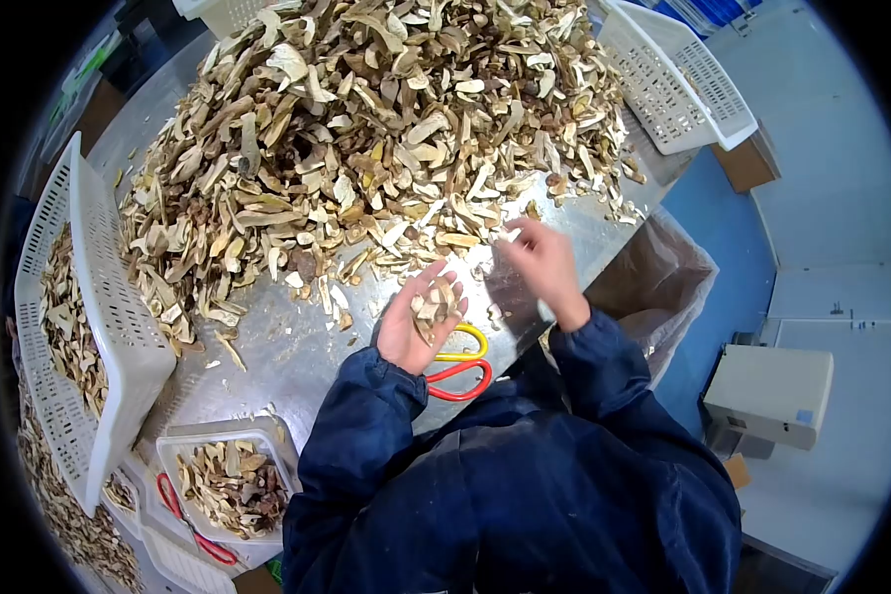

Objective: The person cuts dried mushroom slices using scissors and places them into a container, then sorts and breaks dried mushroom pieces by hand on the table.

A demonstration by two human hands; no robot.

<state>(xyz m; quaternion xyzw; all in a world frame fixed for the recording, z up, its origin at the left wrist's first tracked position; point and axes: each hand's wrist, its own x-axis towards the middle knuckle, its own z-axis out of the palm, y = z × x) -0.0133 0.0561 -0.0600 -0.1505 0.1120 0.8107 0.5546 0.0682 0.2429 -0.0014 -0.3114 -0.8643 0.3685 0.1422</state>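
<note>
Several pale dried slices (434,305) lie in my left hand (414,319), palm up with the fingers curled around them. My right hand (544,265) is raised over the metal table, to the right of my left hand, its fingers bent inward and slightly blurred; whether they pinch anything cannot be made out. Beyond both hands rises a large heap of dried brown and cream slices (366,129). Scissors with one yellow and one red handle (462,380) rest by my left wrist, their blades hidden.
White perforated baskets stand at the left (119,287) and upper right (673,84). At lower left, a white tray (168,457) holds slices, with red-handled scissors (193,525) beside it. A lined bin (698,272) stands off the table's right edge (614,233).
</note>
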